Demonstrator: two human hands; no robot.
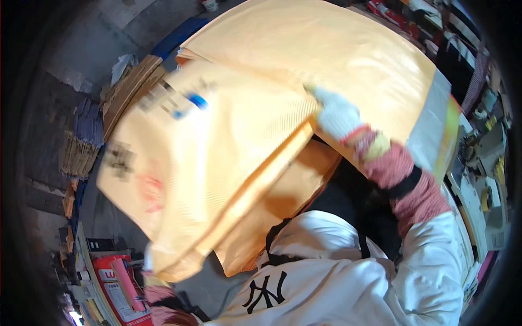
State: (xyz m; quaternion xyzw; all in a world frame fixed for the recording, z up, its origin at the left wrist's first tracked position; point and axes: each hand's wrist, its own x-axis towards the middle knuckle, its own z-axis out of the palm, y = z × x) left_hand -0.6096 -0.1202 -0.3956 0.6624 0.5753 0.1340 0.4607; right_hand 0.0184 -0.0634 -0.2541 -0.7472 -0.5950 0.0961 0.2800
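Note:
A large yellow-tan sack [217, 141] with a ribbed surface spreads before me, its printed marks blurred by motion. My right hand [338, 115], in a pale knit glove, grips the sack's near edge at the middle, one finger pointing outward along its top face. At the lower left, the sack's corner covers most of my left hand [148, 262]; a little of its glove shows at the edge, and the corner hangs from it. Beneath the raised edge is a folded tan layer [272, 212]. Behind lies another wide tan sack [348, 49], smooth and shiny.
Flattened cardboard [130, 95] leans at the left, near a bundle of stacked sheets [81, 141]. A red-and-white package [117, 288] and a pink roll [128, 282] stand at the lower left. Clear plastic film [429, 119] covers the right end. Tape rolls [485, 198] and clutter line the right side.

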